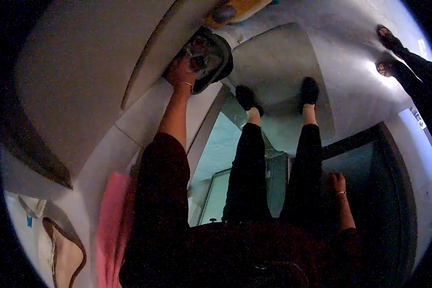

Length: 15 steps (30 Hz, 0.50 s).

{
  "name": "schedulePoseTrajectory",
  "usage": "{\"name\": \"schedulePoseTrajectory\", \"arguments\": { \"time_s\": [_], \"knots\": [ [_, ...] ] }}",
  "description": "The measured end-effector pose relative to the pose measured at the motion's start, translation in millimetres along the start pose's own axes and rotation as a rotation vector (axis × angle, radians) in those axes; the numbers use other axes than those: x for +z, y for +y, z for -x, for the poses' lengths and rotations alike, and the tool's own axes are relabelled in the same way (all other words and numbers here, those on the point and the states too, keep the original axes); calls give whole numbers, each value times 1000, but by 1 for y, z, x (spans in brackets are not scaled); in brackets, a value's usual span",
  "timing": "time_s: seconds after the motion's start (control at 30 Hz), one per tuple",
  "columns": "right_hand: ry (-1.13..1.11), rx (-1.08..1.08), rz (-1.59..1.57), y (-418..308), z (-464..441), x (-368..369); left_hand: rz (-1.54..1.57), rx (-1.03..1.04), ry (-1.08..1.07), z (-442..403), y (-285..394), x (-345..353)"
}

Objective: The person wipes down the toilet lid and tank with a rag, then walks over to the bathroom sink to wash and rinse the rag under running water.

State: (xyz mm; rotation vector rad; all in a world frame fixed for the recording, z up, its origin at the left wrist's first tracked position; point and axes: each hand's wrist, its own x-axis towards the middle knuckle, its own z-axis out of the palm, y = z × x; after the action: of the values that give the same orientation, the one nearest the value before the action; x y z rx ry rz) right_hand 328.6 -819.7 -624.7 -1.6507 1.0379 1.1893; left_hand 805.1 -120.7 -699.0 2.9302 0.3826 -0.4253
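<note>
My left arm stretches forward to a dark bin (224, 60) standing by the wall. My left hand (181, 72) is at the bin's near left side, overlapping its opening. Its fingers blend into dark, wrinkled stuff inside the bin, so their grip does not show. My right hand (338, 182) hangs low beside my right thigh, fingers curled in, and nothing can be seen in it.
My feet stand on a grey mat (278, 53). An orange-yellow object (249, 10) lies beyond the bin. A pink cloth (111, 225) hangs at left. Another person's feet (384, 67) are at upper right. A dark-framed opening (393, 158) lies at right.
</note>
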Motion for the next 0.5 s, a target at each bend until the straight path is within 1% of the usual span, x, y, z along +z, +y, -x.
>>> {"name": "schedulePoseTrajectory", "arguments": {
  "time_s": [0.03, 0.07, 0.1, 0.17, 0.2, 0.27, 0.3, 0.37, 0.4, 0.43, 0.47, 0.5],
  "knots": [
    [23, -92, 121, 24, -5, -4, -1, 9, -27, -5, -12, 19],
    [24, -40, 100, 14, 2, -1, -2, 17, -55, -8, -24, 31],
    [25, 9, 79, -9, 10, 0, 43, -50, -123, -12, -32, 35],
    [67, 77, 55, -10, 10, 0, 101, -176, -227, -16, -35, 29],
    [107, 97, 53, 13, 3, -2, 111, -236, -267, -16, -30, 22],
    [130, 113, 61, 24, 1, -5, 138, -303, -319, -13, -23, 15],
    [115, 107, 71, 18, 3, -4, 168, -326, -329, -12, -22, 13],
    [115, -20, 159, -1, 11, -4, 268, -402, -340, -10, -22, 15],
    [131, -143, 237, -18, 18, -4, 334, -463, -341, -9, -22, 14],
    [144, -267, 317, -20, 21, -8, 421, -557, -342, -11, -24, 15],
    [136, -176, 258, -23, 23, -10, 524, -683, -342, -17, -28, 14],
    [128, -86, 199, -16, 21, -14, 711, -863, -357, -23, -32, 11]
  ]
}}
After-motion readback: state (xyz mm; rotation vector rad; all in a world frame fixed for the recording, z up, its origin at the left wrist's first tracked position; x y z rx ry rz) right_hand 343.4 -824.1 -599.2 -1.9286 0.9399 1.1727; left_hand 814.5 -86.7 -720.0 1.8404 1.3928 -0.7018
